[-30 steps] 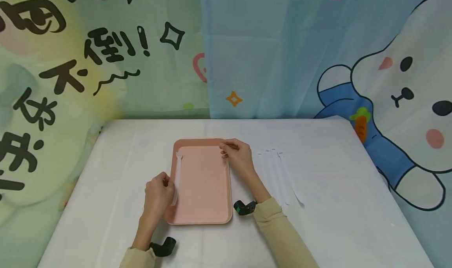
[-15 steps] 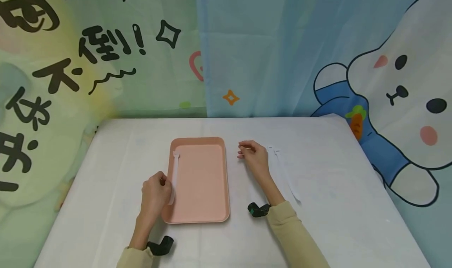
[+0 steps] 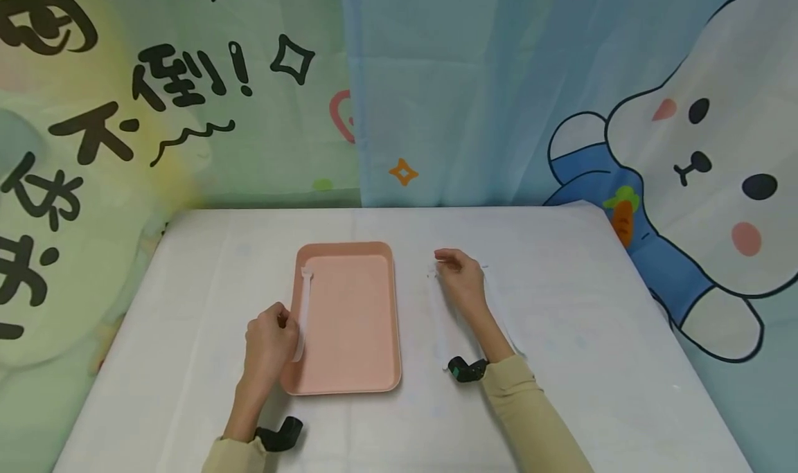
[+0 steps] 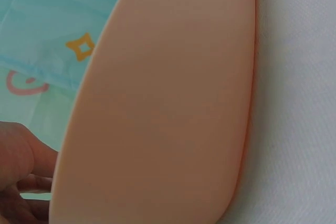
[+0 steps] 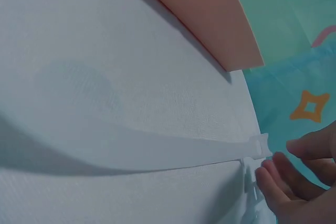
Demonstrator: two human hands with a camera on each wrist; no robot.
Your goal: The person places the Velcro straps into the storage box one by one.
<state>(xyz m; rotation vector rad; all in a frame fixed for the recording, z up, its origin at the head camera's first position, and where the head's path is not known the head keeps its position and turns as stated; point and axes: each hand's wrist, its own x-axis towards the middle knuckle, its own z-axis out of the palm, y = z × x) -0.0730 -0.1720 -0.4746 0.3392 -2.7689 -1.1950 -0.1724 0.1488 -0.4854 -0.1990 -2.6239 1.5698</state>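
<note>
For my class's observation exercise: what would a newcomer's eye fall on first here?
Probably the pink tray, on the white table between the left hand and right hand. Behind, a big cartoon animal fills the right of the backdrop, with bold black lettering at its left.

White table [image 3: 623, 362], printed backdrop [image 3: 430, 99], probably a rabbit [image 3: 704, 213]

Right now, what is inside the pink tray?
Inside the pink tray, a slim white strip lies lengthwise along its left side. The left hand covers part of that edge; whatever is behind the hand can't be seen.
</note>
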